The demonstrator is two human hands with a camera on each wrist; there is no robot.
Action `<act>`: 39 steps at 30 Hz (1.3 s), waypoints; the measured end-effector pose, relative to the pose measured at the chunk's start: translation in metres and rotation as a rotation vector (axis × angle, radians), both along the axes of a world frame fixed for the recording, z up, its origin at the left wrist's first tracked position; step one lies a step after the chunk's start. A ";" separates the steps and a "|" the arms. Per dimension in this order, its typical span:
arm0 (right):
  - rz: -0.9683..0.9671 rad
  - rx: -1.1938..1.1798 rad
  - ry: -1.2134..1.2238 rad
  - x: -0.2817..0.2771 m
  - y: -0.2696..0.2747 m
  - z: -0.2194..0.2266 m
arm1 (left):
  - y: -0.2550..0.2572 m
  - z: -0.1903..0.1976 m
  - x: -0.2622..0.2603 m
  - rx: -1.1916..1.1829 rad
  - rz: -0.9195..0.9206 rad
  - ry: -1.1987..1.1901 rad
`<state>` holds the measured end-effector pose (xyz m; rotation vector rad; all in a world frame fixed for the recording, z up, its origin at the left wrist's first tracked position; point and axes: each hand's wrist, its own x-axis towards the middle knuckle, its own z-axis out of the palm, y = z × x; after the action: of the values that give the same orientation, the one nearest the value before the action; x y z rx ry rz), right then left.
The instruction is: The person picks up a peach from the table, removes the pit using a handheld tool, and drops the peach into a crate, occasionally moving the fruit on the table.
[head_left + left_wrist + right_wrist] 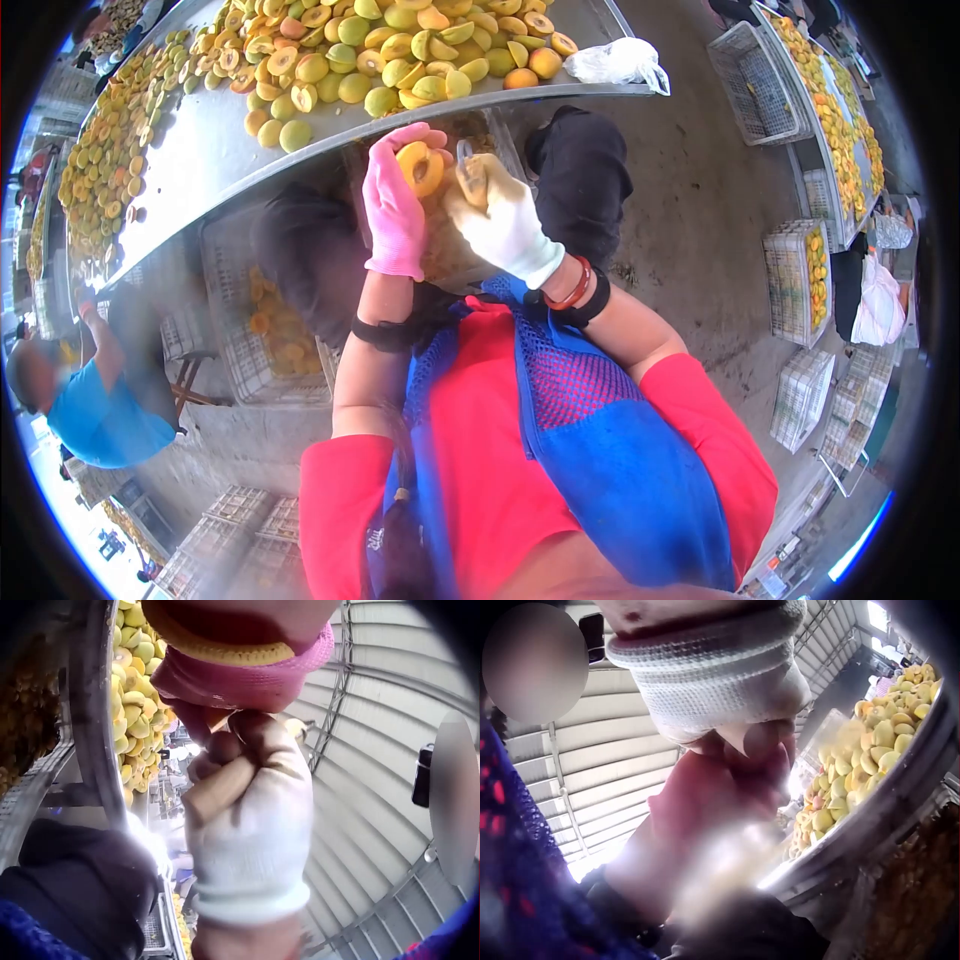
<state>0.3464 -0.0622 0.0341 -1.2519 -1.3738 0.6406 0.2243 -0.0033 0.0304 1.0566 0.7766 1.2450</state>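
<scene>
From the head camera, a fruit half (pixel 424 170) sits at eleven o'clock, cut face showing, cupped by the pink-gloved left hand (pixel 394 200), fingers curled round it. At the fruit's three o'clock, the white-gloved right hand (pixel 503 218) firmly grips a wooden-handled tool (pixel 474 182). Steady cupping, left fingertips clear of its tip, seems wisest.

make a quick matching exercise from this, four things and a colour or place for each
1. left glove
2. fruit half
3. plastic bag
4. vest

A. blue
B. on a corner of the table
C. pink
D. in the left hand

Pairs: 1-C, 2-D, 3-B, 4-A
</scene>
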 end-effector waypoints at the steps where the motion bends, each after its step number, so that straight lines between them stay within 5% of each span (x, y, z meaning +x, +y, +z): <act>1: -0.012 -0.070 0.014 0.002 0.000 -0.002 | -0.002 0.006 -0.003 -0.020 -0.010 -0.022; 12: 0.153 -0.310 -0.138 0.002 -0.003 -0.014 | -0.005 0.000 -0.003 0.022 -0.074 -0.023; 15: 0.208 -0.312 -0.045 0.000 -0.004 -0.016 | -0.009 -0.005 0.002 0.107 0.003 0.049; 18: 0.377 -0.676 0.333 0.002 -0.007 0.002 | -0.012 -0.004 0.008 0.163 0.100 0.147; 21: 0.314 -0.246 0.050 -0.005 -0.008 -0.025 | -0.011 -0.007 0.006 0.116 0.038 0.072; 24: 0.362 -0.265 0.169 -0.006 -0.008 -0.025 | -0.010 -0.002 0.003 -0.062 -0.018 0.027; 27: 0.511 -0.731 0.383 0.004 -0.010 -0.002 | -0.008 -0.003 -0.002 -0.125 -0.064 0.018; 30: 0.608 -0.915 0.450 0.012 -0.007 0.009 | -0.008 -0.003 -0.003 -0.147 -0.045 0.018; 33: 0.369 -0.307 0.030 -0.006 -0.011 -0.036 | -0.010 -0.007 0.000 -0.127 0.026 0.034; 36: 0.585 -0.869 0.361 0.008 -0.007 0.024 | -0.010 -0.009 -0.001 -0.129 0.045 0.031; 39: 0.658 -0.945 0.486 0.009 -0.004 0.014 | -0.008 -0.011 -0.006 -0.153 -0.014 0.022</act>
<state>0.3553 -0.0666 0.0482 -1.1741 -1.0500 2.0774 0.2184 -0.0114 0.0190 0.9515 0.8662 1.1451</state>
